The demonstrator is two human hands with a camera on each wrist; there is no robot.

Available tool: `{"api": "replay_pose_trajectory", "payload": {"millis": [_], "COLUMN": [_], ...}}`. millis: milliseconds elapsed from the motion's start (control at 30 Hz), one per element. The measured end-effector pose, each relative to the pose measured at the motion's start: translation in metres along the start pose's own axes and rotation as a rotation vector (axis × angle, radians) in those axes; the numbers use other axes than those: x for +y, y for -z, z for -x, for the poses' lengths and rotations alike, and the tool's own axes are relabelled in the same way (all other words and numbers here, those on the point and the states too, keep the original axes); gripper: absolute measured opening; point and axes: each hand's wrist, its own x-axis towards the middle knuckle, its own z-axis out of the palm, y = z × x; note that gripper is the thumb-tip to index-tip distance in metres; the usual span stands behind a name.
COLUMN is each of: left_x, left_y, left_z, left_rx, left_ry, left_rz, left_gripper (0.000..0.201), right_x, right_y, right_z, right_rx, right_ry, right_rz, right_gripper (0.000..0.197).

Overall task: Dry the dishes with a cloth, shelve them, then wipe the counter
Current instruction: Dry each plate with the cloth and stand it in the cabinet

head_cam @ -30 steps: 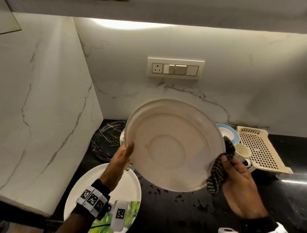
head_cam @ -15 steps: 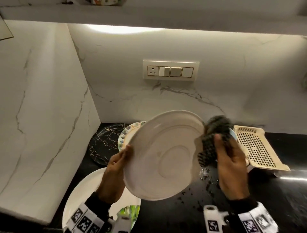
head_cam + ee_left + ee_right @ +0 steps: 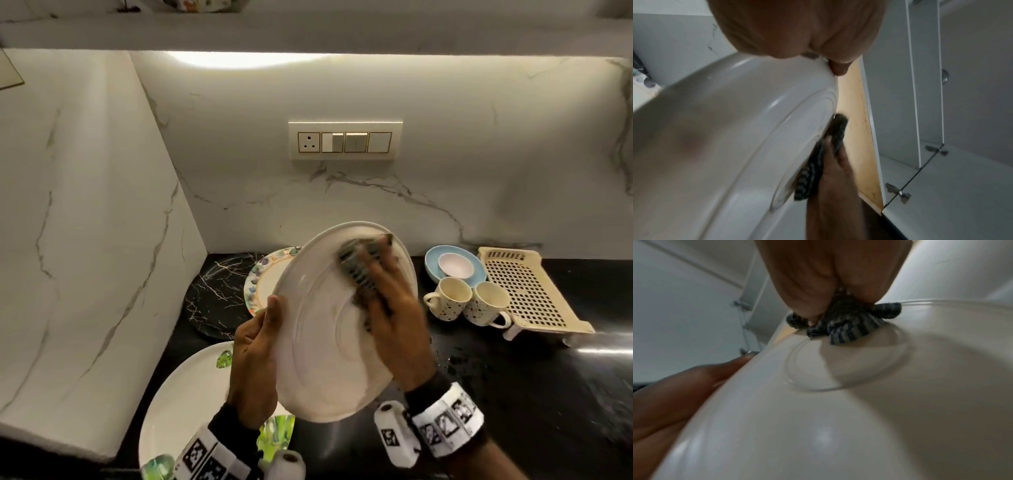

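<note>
A large white plate [image 3: 322, 359] is held tilted above the black counter [image 3: 513, 394], its underside with a foot ring toward me. My left hand [image 3: 257, 356] grips its left rim, thumb on the near face. My right hand [image 3: 390, 308] presses a dark striped cloth [image 3: 359, 267] against the plate's upper right part. The left wrist view shows the plate [image 3: 735, 146] and the cloth [image 3: 818, 162] pinned under my right hand's fingers. In the right wrist view the bunched cloth [image 3: 842, 324] sits on the plate [image 3: 838, 418] at the foot ring.
On the counter lie a white leaf-patterned plate [image 3: 185, 404], a black marbled plate [image 3: 219, 291], a floral-rimmed plate [image 3: 267, 274], two cream mugs [image 3: 469, 301], a blue plate holding a small bowl [image 3: 455, 265] and a cream perforated tray [image 3: 527, 291]. Water drops spot the counter. A shelf [image 3: 308, 31] runs overhead.
My right hand has carried the cloth from the plate's right edge onto its face, toward the upper middle. The plate has tilted more edge-on; my left hand keeps its hold.
</note>
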Motion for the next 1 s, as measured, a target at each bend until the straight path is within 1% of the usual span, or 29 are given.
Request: {"api": "replay_pose_trajectory", "payload": {"millis": [33, 67, 100, 133, 200, 267, 300, 367, 400, 433, 467, 500, 567, 600, 633, 700, 733, 833, 867, 900, 933, 967, 1000], "left_x": [0.0, 0.001, 0.0, 0.001, 0.001, 0.001, 0.001, 0.001, 0.001, 0.001, 0.003, 0.003, 0.005, 0.005, 0.006, 0.008, 0.011, 0.017, 0.019, 0.02, 0.022, 0.022, 0.023], "left_y": [0.0, -0.001, -0.002, -0.006, -0.014, -0.021, -0.022, -0.024, -0.023, -0.022, -0.022, -0.02, -0.02, -0.02, -0.021, -0.022, -0.022, -0.017, -0.014, -0.011, -0.008, -0.004, 0.0], "left_z": [0.002, 0.003, 0.003, 0.004, 0.001, -0.003, -0.005, -0.005, -0.004, -0.002, -0.001, -0.001, -0.001, -0.001, -0.001, -0.005, -0.006, -0.015, -0.018, -0.019, -0.02, -0.02, -0.02], "left_rx": [0.009, 0.021, 0.025, 0.027, 0.032, 0.059, 0.079, 0.087, 0.084, 0.079, 0.084, 0.091, 0.105, 0.111, 0.114, 0.14, 0.155, 0.166, 0.173, 0.174, 0.181, 0.192, 0.199], "left_ry": [0.002, 0.002, 0.002, 0.003, 0.003, 0.001, 0.002, 0.01, 0.012, 0.009, 0.003, -0.002, -0.007, -0.005, -0.009, -0.039, -0.055, -0.064, -0.06, -0.053, -0.045, -0.042, -0.041], "left_rz": [0.013, 0.007, 0.001, -0.003, -0.001, 0.044, 0.068, 0.07, 0.064, 0.058, 0.045, 0.03, 0.009, 0.011, 0.013, 0.008, 0.006, 0.0, -0.009, -0.007, 0.004, 0.01, 0.01], "left_gripper": [0.045, 0.046, 0.047, 0.048, 0.046, 0.044, 0.043, 0.046, 0.049, 0.05, 0.05, 0.05, 0.057, 0.061, 0.064, 0.062, 0.061, 0.065, 0.067, 0.067, 0.067, 0.067, 0.066], "right_x": [0.011, 0.017, 0.019, 0.016, -0.005, -0.029, -0.036, -0.04, -0.035, -0.027, -0.017, -0.006, 0.012, 0.016, 0.016, -0.002, -0.016, -0.044, -0.044, -0.04, -0.033, -0.025, -0.018], "right_y": [0.008, 0.013, 0.014, 0.011, -0.005, -0.03, -0.039, -0.038, -0.029, -0.019, -0.007, 0.004, 0.02, 0.023, 0.022, 0.013, 0.004, -0.02, -0.022, -0.021, -0.019, -0.014, -0.01], "right_z": [-0.003, -0.005, -0.004, -0.001, 0.009, 0.029, 0.041, 0.056, 0.057, 0.056, 0.052, 0.045, 0.033, 0.031, 0.032, 0.041, 0.049, 0.079, 0.087, 0.094, 0.097, 0.099, 0.098], "right_rx": [0.09, 0.155, 0.187, 0.187, 0.109, -0.046, -0.128, -0.221, -0.243, -0.228, -0.164, -0.067, 0.082, 0.108, 0.107, 0.024, -0.057, -0.358, -0.41, -0.417, -0.387, -0.327, -0.24], "right_ry": [-0.11, -0.18, -0.212, -0.209, -0.096, 0.052, 0.095, 0.138, 0.122, 0.074, -0.004, -0.103, -0.263, -0.292, -0.286, -0.218, -0.152, 0.106, 0.156, 0.165, 0.128, 0.048, -0.071], "right_rz": [-0.034, -0.057, -0.086, -0.112, -0.067, 0.021, 0.04, 0.033, 0.007, -0.031, -0.066, -0.087, -0.106, -0.104, -0.098, -0.101, -0.108, 0.004, 0.046, 0.064, 0.053, 0.022, -0.027], "right_gripper": [0.054, 0.052, 0.052, 0.054, 0.061, 0.059, 0.056, 0.053, 0.055, 0.06, 0.066, 0.068, 0.059, 0.055, 0.055, 0.063, 0.066, 0.06, 0.059, 0.06, 0.062, 0.065, 0.065]}}
